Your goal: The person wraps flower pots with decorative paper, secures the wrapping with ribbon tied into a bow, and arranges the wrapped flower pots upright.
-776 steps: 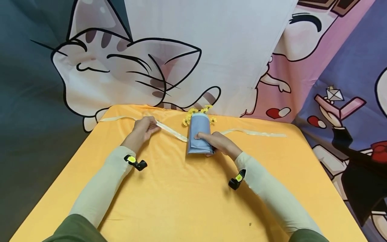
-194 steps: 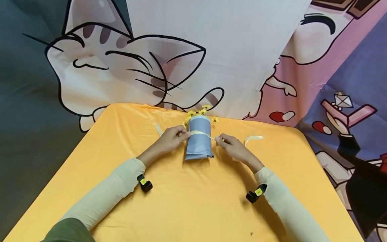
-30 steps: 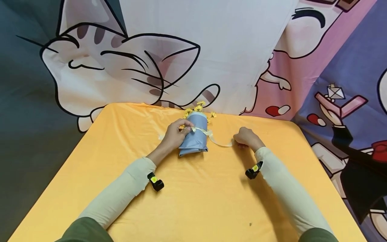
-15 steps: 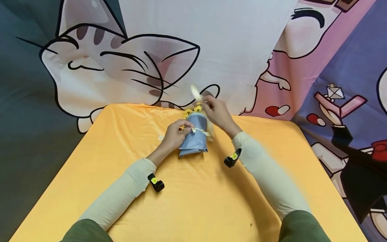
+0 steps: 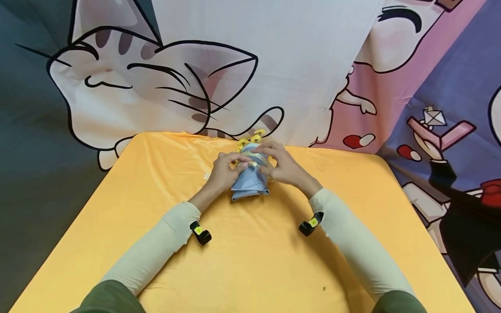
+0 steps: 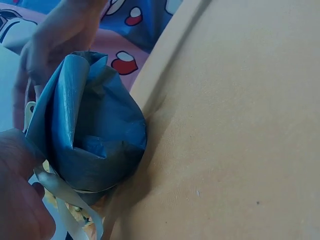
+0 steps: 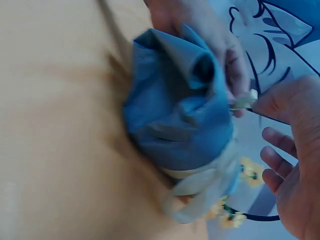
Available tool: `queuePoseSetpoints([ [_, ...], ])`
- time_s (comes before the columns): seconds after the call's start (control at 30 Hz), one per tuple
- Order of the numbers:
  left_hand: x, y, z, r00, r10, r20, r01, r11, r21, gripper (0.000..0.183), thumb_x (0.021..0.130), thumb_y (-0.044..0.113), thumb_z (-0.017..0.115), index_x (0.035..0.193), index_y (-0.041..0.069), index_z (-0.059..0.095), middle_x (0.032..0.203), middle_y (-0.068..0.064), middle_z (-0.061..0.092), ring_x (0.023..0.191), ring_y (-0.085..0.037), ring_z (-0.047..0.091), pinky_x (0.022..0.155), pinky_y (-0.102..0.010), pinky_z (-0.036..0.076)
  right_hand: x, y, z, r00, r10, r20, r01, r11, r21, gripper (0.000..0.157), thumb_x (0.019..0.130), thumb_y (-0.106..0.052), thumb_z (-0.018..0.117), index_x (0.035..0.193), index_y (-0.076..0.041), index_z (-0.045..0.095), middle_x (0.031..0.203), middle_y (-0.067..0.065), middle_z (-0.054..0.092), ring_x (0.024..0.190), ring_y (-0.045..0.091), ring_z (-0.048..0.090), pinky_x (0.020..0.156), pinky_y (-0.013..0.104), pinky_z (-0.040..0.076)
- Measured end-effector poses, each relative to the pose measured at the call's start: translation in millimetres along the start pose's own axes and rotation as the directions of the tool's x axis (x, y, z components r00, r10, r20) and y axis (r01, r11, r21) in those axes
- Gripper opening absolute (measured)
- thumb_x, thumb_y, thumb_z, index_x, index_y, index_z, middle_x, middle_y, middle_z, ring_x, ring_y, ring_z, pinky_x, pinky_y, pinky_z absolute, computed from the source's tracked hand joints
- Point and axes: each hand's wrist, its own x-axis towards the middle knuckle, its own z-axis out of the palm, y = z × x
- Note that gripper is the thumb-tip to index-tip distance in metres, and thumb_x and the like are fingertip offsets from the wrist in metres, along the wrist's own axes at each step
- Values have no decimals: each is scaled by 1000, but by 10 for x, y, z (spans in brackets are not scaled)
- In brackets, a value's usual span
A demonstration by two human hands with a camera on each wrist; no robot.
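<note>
A small bouquet wrapped in blue paper (image 5: 250,182) lies on the yellow cloth, yellow flowers (image 5: 256,138) showing at its far end. Cream ribbon (image 5: 253,164) crosses the wrap, with loose loops hanging beside it in both wrist views. My left hand (image 5: 225,171) pinches the ribbon at the bouquet's left front; a short end (image 7: 245,100) sticks out from its fingers. Over the right side reaches my right hand (image 5: 283,165), thumb and index finger spread apart, fingertips right at the ribbon. Its other fingers (image 7: 275,160) curl loosely, nothing between them in the right wrist view.
A yellow cloth (image 5: 242,252) covers the table. Behind it hangs a printed backdrop (image 5: 305,65) with a cartoon cat, close to the flowers. A pale ribbon end (image 5: 206,176) lies left of the bouquet.
Earlier the ribbon lay stretched out sideways; now it is around the bouquet. My right hand swung its ribbon up past the flowers, then down onto the front. My left hand kept its pinch.
</note>
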Motion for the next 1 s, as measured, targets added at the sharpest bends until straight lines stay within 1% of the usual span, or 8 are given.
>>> queuePoseSetpoints([
  [0.07, 5, -4, -19, 1000, -6, 0, 6, 1000, 2, 16, 108, 19, 79, 120, 20, 88, 130, -2, 84, 112, -26, 56, 102, -46, 39, -22, 15, 53, 999, -28, 28, 29, 1000, -12, 51, 103, -23, 82, 151, -11, 72, 165, 19, 56, 156, 42, 46, 126, 69, 41],
  [0.13, 6, -6, -33, 1000, -10, -1, 10, 1000, 5, 16, 108, 20, 79, 121, 19, 88, 129, -2, 84, 112, -26, 57, 99, -44, 42, -10, 19, 111, 999, -51, 17, 51, 998, -40, 51, 102, -28, 86, 148, -10, 75, 165, 19, 57, 156, 43, 47, 127, 67, 42],
  [0.2, 5, -10, -37, 1000, -12, -4, 12, 1000, 9, 17, 107, 20, 80, 122, 17, 88, 125, -4, 84, 112, -27, 58, 96, -42, 45, 21, 16, 163, 997, -70, -14, 69, 995, -70, 47, 102, -27, 88, 144, -8, 78, 162, 20, 61, 155, 43, 51, 125, 64, 46],
  [0.33, -7, -14, -27, 1000, -13, -16, 13, 1000, 0, 21, 107, 19, 81, 127, 14, 83, 118, -7, 85, 116, -27, 61, 100, -43, 50, 78, -6, 235, 993, -87, -75, 79, 991, -109, 34, 103, -22, 85, 133, -5, 83, 152, 18, 72, 149, 39, 62, 119, 56, 56],
  [0.5, -16, 3, -19, 1000, -11, -28, 10, 1000, -24, 26, 107, 17, 81, 132, 15, 73, 115, -6, 86, 120, -28, 61, 105, -46, 51, 86, -41, 274, 992, -77, -102, 63, 989, -132, 19, 106, -17, 82, 118, -3, 87, 143, 15, 78, 142, 36, 68, 118, 52, 58],
  [0.73, -6, -4, -26, 999, -31, -27, 29, 995, -92, 18, 106, 14, 81, 123, 12, 76, 113, -11, 84, 116, -29, 65, 108, -53, 55, 29, -70, 343, 991, -90, -104, 66, 975, -212, 17, 111, -18, 74, 118, -5, 82, 132, 15, 81, 127, 37, 69, 112, 53, 57],
  [0.83, 0, -9, -38, 998, -54, -14, 51, 990, -134, 18, 106, 13, 81, 123, 11, 76, 114, -12, 84, 112, -27, 68, 103, -45, 56, 17, -77, 368, 989, -94, -111, 65, 968, -241, 15, 112, -16, 72, 118, -6, 80, 135, 16, 79, 128, 38, 67, 115, 54, 55],
  [1.0, 41, -37, -106, 997, -63, 44, 69, 984, -164, 19, 105, 13, 82, 123, 9, 78, 115, -13, 83, 106, -21, 67, 91, -31, 53, 23, -93, 396, 991, -46, -128, 12, 967, -254, 15, 111, -22, 73, 115, -9, 81, 151, 18, 69, 145, 44, 57, 128, 63, 43],
])
